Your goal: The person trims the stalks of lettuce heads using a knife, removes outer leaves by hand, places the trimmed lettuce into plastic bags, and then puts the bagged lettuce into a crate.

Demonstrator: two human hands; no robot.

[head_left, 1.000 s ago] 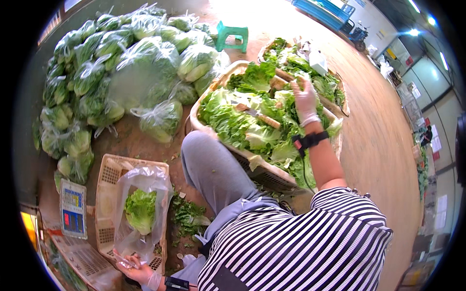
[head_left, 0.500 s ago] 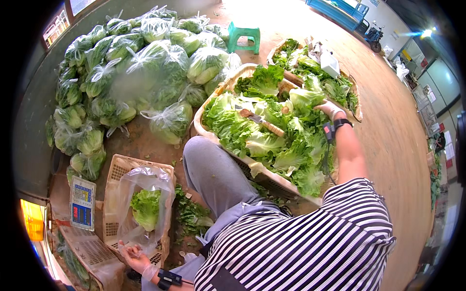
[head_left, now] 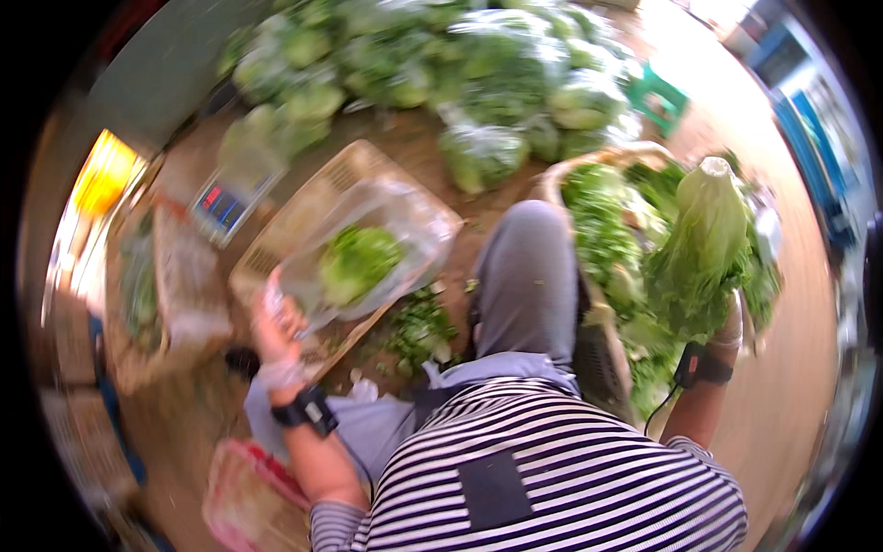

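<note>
My right hand (head_left: 728,324) grips a pale green lettuce (head_left: 699,244), lifted with its cut stem end up over the large crate of leafy lettuce (head_left: 607,230). My left hand (head_left: 283,322) pinches the edge of a clear plastic bag (head_left: 377,201) in a shallow perforated beige crate (head_left: 359,158). A lighter green lettuce (head_left: 359,262) rests inside that bag. The view is slightly smeared by motion.
Bagged greens (head_left: 497,83) are heaped at the back, beside a green stool (head_left: 662,101). A digital scale (head_left: 221,204), another crate (head_left: 189,304) and a pink tray (head_left: 239,488) are at the left. Loose leaves (head_left: 418,327) lie on the floor by my knee (head_left: 524,248).
My head view has swung left. My right hand has picked up a lettuce from the large crate and raised it; my left hand has lifted with the bag edge.
</note>
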